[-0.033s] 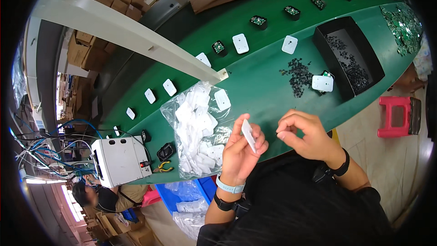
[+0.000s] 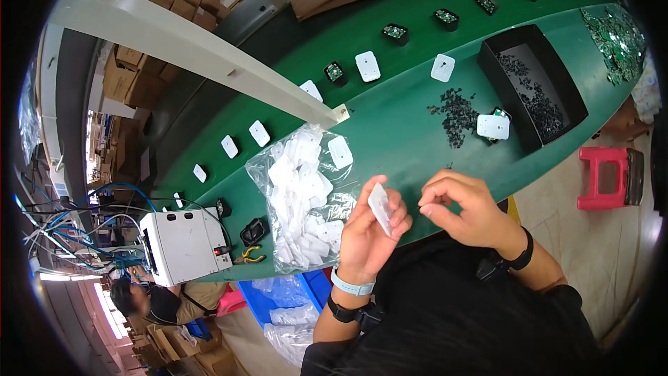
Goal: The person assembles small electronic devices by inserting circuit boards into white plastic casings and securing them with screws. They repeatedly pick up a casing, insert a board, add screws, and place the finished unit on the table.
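Left hand, one: held just right of the clear plastic bag, gripping a thin white rounded-rectangular plastic plate between thumb and fingers, the plate tilted steeply.

Right hand, one: raised farther right of the bag, apart from the plate, fingers curled toward the thumb (whether they pinched anything small could not be told).

White plastic plates, one jumbled heap: at the bag.

Blue plastic crate, one, with clear wrapping: on the bag's near side, below bench level.

Yellow-handled pliers, one pair: just left of the bag.

White boxy machine, one: farther left of the bag.

Small black pieces, one loose heap: right of the bag, well apart.

Black open-topped box, one, with similar pieces inside: well right of the bag.

Black housings with green circuit boards, several, in a spaced row: beyond the bag, running off rightward.

Bare green circuit boards, one pile: far right of the bag.
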`<state>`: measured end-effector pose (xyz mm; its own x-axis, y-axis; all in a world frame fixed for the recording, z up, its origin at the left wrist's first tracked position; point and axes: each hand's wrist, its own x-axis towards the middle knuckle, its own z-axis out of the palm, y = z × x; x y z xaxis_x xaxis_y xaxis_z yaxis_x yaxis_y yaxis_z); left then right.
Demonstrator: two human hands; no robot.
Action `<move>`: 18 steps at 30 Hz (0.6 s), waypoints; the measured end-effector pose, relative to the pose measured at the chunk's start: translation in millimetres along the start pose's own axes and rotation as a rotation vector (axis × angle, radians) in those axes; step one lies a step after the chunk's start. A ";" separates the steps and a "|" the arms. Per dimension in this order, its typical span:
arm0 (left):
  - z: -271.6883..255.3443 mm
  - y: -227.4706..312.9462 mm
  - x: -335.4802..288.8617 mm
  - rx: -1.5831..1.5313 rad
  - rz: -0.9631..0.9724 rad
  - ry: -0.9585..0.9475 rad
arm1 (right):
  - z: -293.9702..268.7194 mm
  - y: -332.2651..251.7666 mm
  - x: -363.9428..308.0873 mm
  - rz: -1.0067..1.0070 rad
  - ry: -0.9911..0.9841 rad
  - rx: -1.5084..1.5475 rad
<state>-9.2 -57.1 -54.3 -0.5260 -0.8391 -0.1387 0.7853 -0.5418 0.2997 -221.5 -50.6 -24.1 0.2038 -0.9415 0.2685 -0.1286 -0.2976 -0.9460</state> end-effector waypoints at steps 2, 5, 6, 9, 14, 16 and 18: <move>4.7 -0.9 -4.6 -0.036 -0.043 0.024 | 8.3 -5.8 1.2 -0.063 -0.022 -0.012; 30.3 -1.0 -10.6 0.078 -0.059 0.126 | 17.4 -10.8 4.0 -0.135 -0.019 -0.050; 34.6 -0.1 -10.5 0.130 -0.067 0.140 | 18.6 -11.7 5.3 -0.161 -0.018 -0.081; 32.0 0.0 -11.3 0.197 -0.115 0.126 | 21.6 -11.9 10.4 -0.229 -0.004 -0.161; 33.9 -4.5 -11.4 0.323 -0.143 0.141 | 31.8 -5.7 15.3 -0.256 0.039 -0.261; 38.4 -4.5 -10.6 0.392 -0.134 0.175 | 33.1 -7.2 16.2 -0.273 0.073 -0.289; 34.2 -3.8 -11.1 0.418 -0.140 0.126 | 33.7 -8.1 15.7 -0.278 0.091 -0.320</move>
<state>-17.5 -44.1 -21.6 -0.5532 -0.7727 -0.3113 0.4963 -0.6058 0.6218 -184.5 -57.5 -18.4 0.1885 -0.8247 0.5333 -0.3788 -0.5621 -0.7353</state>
